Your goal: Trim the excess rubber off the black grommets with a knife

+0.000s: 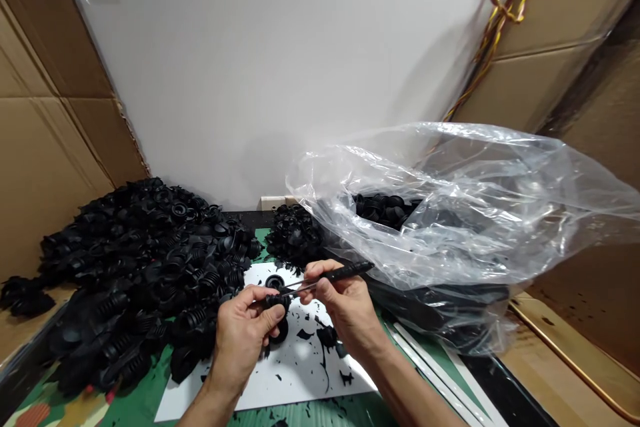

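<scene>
My left hand (245, 320) pinches a small black ribbed rubber part (275, 302) between thumb and fingers, over a white sheet (300, 373). In my right hand (345, 307) is a pair of tweezers (350, 271) with a black handle end and thin metal tips. Those tips reach to the top of the rubber part; whether they grip anything is too small to tell. Another round black part (275, 281) lies just behind, and one more shows partly under my left fingers. Black rubber scraps (327, 337) are scattered on the sheet.
A large heap of black rubber parts (165, 260) fills the left, with a smaller pile of scraps (294, 233) at the back. On the right a clear plastic bag (465, 213) holds black parts. Cardboard (50, 113) flanks both sides. White strips (435, 373) lie at right.
</scene>
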A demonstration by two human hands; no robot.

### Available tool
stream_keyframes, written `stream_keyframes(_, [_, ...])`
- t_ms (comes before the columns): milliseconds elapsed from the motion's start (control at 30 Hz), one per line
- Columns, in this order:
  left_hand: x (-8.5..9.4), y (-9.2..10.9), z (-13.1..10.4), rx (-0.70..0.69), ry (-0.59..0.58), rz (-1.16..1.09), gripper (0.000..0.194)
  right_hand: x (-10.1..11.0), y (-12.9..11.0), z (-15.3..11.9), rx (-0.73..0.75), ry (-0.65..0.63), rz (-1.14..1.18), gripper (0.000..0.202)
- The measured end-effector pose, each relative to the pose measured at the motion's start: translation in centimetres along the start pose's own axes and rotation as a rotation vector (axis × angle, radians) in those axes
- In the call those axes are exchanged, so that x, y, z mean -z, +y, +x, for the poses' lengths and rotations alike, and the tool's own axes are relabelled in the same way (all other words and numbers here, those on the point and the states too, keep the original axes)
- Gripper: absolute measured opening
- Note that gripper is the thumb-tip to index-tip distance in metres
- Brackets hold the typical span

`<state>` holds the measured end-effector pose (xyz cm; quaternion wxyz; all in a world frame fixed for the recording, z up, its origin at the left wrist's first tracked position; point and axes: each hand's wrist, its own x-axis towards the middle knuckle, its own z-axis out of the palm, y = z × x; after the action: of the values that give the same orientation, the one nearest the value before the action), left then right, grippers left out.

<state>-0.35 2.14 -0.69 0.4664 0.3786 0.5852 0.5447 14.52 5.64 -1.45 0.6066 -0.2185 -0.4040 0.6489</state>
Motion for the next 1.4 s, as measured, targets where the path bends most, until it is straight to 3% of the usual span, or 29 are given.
stream_keyframes(533, [0.0, -0.2, -0.2, -0.025, -0.052, -0.038, 0.025, -0.1, 0.9, -0.3, 0.021, 0.055, -0.102, 0.028])
stream_keyframes(600, [0.0, -0.3, -0.2, -0.026, -0.066, -0.038, 0.023, -0.3, 0.7, -0.5, 0.111, 0.040, -0.184, 0.023])
stream_keyframes(733, [-0.2, -0.5, -0.5, -0.127, -0.143, -0.017, 0.014, 0.0, -0.2, -0.4, 0.530, 0.008, -0.574, 0.007])
stream_keyframes(833, [-0.3, -0.6, -0.5, -0.227, -0.149, -0.009, 0.009, 1.1, -0.4, 0.5, 0.669, 0.123, -0.702, 0.007])
stream_keyframes(967, [-0.2, -0.9, -0.1, -0.241, -0.108, 0.002, 0.010, 2.3, 0.0, 1.3, 0.523, 0.202, -0.650, 0.011])
stream_keyframes(1167, [0.0, -0.8, 0.2, -0.342, -0.037, 0.084, 0.012, 1.7, -0.3, 0.7, 0.320, 0.137, -0.483, 0.028])
stream_keyframes(1267, [-0.1, -0.7, 0.2, -0.400, -0.020, 0.122, 0.013, 1.3, -0.3, 0.5, 0.144, 0.124, -0.374, 0.027])
stream_keyframes(1400, [-0.1, -0.7, 0.2, -0.454, -0.019, 0.147, 0.014, 0.9, -0.1, 0.5, -0.025, 0.065, -0.514, 0.028])
